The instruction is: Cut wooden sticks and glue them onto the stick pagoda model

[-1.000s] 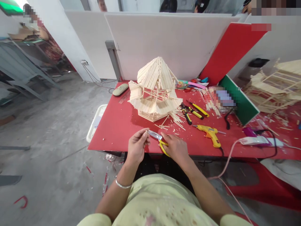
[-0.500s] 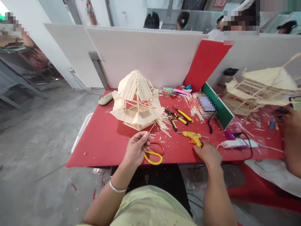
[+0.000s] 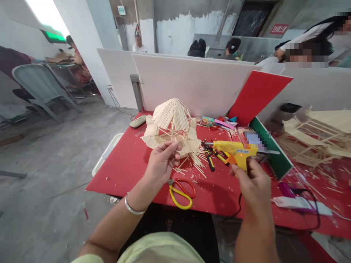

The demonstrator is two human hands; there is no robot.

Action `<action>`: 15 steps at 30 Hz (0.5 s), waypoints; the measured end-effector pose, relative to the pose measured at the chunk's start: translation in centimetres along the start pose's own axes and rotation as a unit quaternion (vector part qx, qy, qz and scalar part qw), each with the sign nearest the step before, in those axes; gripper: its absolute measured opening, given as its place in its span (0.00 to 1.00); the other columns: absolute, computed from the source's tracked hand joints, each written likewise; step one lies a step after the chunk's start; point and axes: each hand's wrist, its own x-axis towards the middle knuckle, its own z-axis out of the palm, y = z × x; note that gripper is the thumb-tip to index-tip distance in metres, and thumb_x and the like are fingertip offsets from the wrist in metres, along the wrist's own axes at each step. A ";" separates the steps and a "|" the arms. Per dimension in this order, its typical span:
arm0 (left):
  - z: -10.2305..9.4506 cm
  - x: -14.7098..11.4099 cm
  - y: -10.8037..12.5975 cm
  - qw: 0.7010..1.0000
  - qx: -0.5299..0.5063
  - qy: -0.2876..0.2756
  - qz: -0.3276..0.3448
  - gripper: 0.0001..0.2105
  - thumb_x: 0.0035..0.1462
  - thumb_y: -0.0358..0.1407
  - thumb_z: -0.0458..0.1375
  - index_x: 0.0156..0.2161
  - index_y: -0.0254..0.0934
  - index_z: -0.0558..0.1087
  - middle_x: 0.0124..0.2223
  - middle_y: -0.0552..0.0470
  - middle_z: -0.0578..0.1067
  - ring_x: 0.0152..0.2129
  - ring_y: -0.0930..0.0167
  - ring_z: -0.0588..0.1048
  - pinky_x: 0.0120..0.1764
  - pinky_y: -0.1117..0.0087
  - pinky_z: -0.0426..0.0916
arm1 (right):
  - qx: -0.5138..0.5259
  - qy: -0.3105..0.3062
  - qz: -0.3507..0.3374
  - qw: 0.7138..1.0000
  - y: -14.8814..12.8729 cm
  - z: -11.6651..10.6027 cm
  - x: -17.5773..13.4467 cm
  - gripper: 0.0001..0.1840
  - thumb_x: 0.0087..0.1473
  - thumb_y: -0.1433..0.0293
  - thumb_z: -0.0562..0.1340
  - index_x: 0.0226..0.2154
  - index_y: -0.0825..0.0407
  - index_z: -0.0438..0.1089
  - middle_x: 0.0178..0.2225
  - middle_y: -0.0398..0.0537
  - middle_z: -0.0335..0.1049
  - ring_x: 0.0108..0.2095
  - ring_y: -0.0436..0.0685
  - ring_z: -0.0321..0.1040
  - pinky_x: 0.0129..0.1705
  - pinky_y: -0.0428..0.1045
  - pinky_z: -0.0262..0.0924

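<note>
My right hand [image 3: 253, 179] grips a yellow hot glue gun [image 3: 236, 149] above the table, its nozzle pointing left. My left hand [image 3: 164, 160] is closed in a pinch on a thin wooden stick, which is almost hidden by the fingers now. Just behind that hand stands a model pavilion [image 3: 172, 115] of pale sticks, with a peaked upper roof and a wider lower one. Scissors [image 3: 182, 193] with one red and one yellow handle lie below my left hand. Loose sticks [image 3: 199, 160] are scattered to the right of the model.
Black-and-yellow pliers [image 3: 210, 162] lie behind the glue gun. A green board [image 3: 274, 153] stands on the red table [image 3: 120, 164], with a second stick model [image 3: 309, 135] beyond it. A power strip [image 3: 301, 204] sits at the right. White panels [image 3: 192, 80] rise behind; people are farther back.
My right hand has lifted the glue gun off the table and brought it up, closer to the camera. My left hand keeps its pinch. The view has shifted, showing more of the room behind.
</note>
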 end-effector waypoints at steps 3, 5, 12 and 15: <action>0.1 0.9 0.7 1.000 0.002 0.007 -0.003 0.12 0.45 0.32 0.69 0.34 0.31 0.72 0.28 0.53 0.75 0.17 0.80 0.69 0.18 0.81 0.64 | 0.057 -0.024 -0.033 0.998 -3.8 0.9 1.9 0.16 0.53 0.56 0.61 0.37 0.51 0.68 0.27 0.41 0.67 0.27 0.51 0.64 0.29 0.47 0.59; 0.1 1.7 1.0 1.000 0.007 0.008 -0.006 0.11 0.45 0.31 0.69 0.33 0.30 0.72 0.27 0.53 0.75 0.17 0.81 0.69 0.17 0.81 0.64 | -0.005 -0.001 -0.067 0.998 -5.7 1.8 3.1 0.20 0.48 0.54 0.65 0.37 0.50 0.68 0.25 0.40 0.66 0.23 0.50 0.61 0.27 0.47 0.57; -0.2 3.6 1.4 1.000 0.022 0.000 -0.003 0.10 0.47 0.32 0.69 0.32 0.29 0.73 0.28 0.52 0.75 0.16 0.82 0.68 0.17 0.82 0.64 | -0.225 0.097 -0.225 0.943 -8.7 5.1 6.4 0.25 0.45 0.48 0.64 0.37 0.51 0.69 0.26 0.44 0.68 0.25 0.53 0.63 0.29 0.49 0.55; -0.2 4.0 1.4 1.000 0.018 0.007 -0.003 0.10 0.46 0.32 0.69 0.32 0.29 0.73 0.27 0.53 0.75 0.16 0.82 0.68 0.17 0.82 0.64 | -0.271 0.114 -0.271 0.917 -9.2 5.9 7.4 0.23 0.50 0.51 0.60 0.40 0.52 0.69 0.28 0.47 0.70 0.27 0.55 0.64 0.29 0.49 0.53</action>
